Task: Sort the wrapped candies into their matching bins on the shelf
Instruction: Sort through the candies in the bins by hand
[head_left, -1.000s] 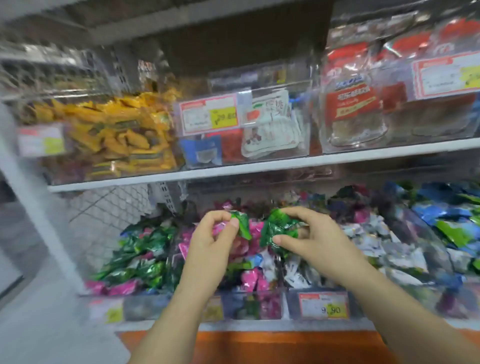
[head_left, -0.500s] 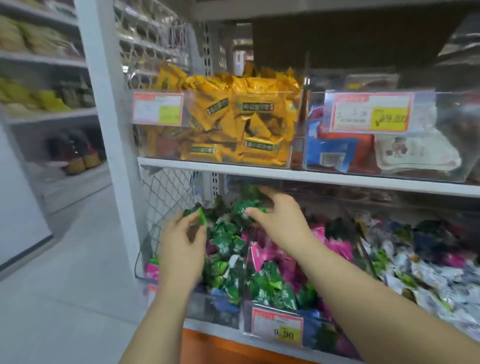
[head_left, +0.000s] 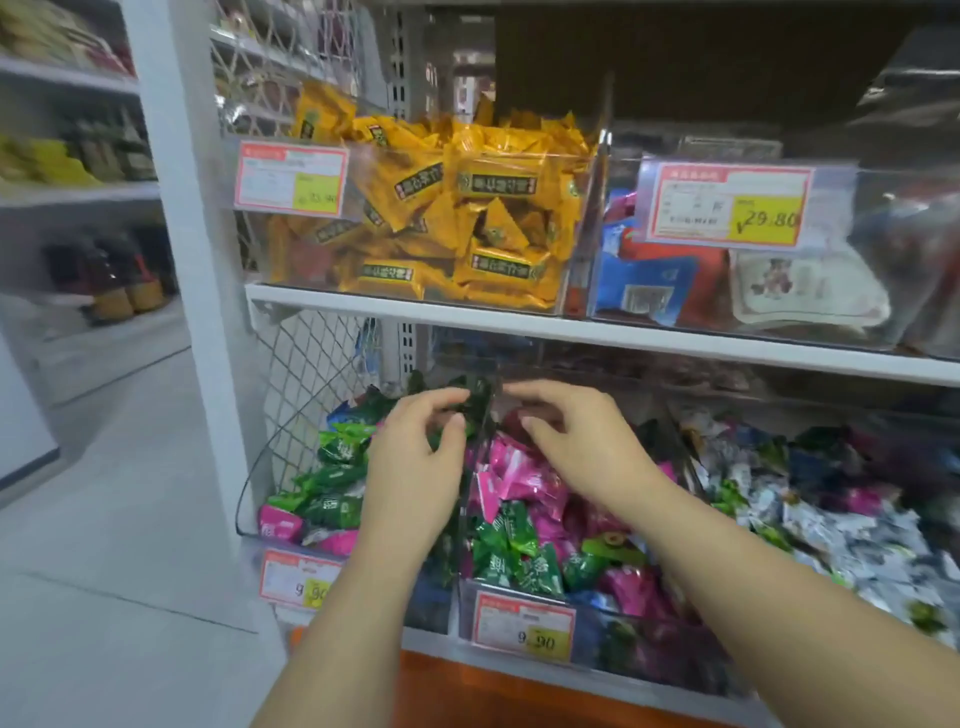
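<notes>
My left hand (head_left: 415, 457) hovers over the back of the left lower bin (head_left: 291, 530), which holds mostly green wrapped candies (head_left: 337, 447) and a few pink ones. Its thumb and forefinger are apart. A dark green candy (head_left: 477, 392) lies just off the fingertips, against the clear divider (head_left: 480, 467). My right hand (head_left: 576, 441) is on the other side of the divider, above the middle bin (head_left: 519, 592) of mixed pink candies (head_left: 519, 478) and green ones (head_left: 514, 556). Its fingers are curled and apart, with nothing visible in them.
A third bin (head_left: 831, 509) to the right holds mixed white, blue and green candies. The white shelf board (head_left: 571, 330) sits close above my hands, carrying yellow packets (head_left: 467, 218) and blue and red packs (head_left: 649, 291). A white post (head_left: 182, 260) and wire mesh (head_left: 311, 374) close the left side.
Both hands held green candies earlier. They have moved together to the back of the bins by the divider, and their fingers have parted with no candy pinched.
</notes>
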